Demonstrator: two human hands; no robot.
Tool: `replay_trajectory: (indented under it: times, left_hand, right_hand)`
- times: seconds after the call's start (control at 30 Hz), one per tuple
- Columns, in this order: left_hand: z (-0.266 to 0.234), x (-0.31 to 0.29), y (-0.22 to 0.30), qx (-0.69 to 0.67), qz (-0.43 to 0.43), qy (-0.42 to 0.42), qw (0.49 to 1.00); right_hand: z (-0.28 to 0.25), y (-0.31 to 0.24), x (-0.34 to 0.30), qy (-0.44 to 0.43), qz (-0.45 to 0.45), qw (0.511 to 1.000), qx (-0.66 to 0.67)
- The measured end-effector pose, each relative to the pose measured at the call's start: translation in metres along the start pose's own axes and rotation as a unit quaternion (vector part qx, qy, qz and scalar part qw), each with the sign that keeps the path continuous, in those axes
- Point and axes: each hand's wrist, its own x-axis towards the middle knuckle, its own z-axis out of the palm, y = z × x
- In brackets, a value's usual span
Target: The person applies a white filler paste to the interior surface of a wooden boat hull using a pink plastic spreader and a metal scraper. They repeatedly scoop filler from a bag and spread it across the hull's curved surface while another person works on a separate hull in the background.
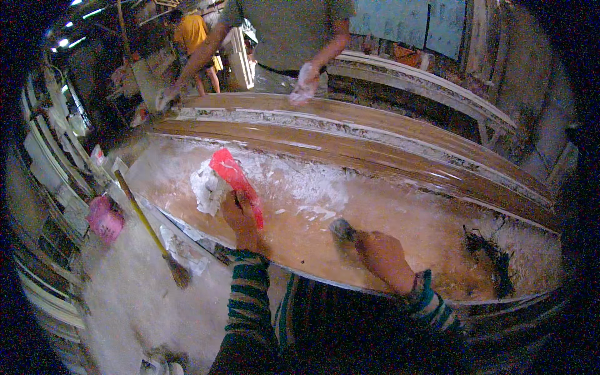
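My left hand [239,217] is closed on a long, flat red piece [235,175], which is smeared with white. A lump of wet white paste [208,187] sits against the red piece, beside my fingers. Farther right, my right hand [384,255] is wrapped round a small tool with a grey, blunt end [342,230]; its exact kind is not clear. Both hands are over a brown tabletop [281,240], whose far half carries white smears [312,187].
Long brown mouldings with white edges [350,140] lie along the far side. Across them stands another person [281,37] with white-coated hands. Dark fibres [490,259] lie at the right. A brush with a yellow handle [147,222] leans at the left, near a pink container [105,219].
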Motion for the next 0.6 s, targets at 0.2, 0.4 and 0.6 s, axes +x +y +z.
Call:
replay_trajectory:
  times: [0.2, 0.4, 0.6]
  left_hand:
    - [0.0, 0.001, -0.014, 0.005, -0.013, 0.016, 1.0]
    - [-0.004, -0.001, -0.008, -0.066, -0.016, 0.003, 0.998]
    - [-0.002, -0.001, -0.004, -0.043, 0.017, 0.022, 0.999]
  right_hand:
    - [0.003, -0.016, 0.071, -0.037, 0.007, 0.997, -0.071]
    - [-0.048, -0.012, 0.025, -0.122, 0.027, 0.989, -0.076]
    - [-0.026, -0.004, 0.035, -0.118, -0.007, 0.981, -0.154]
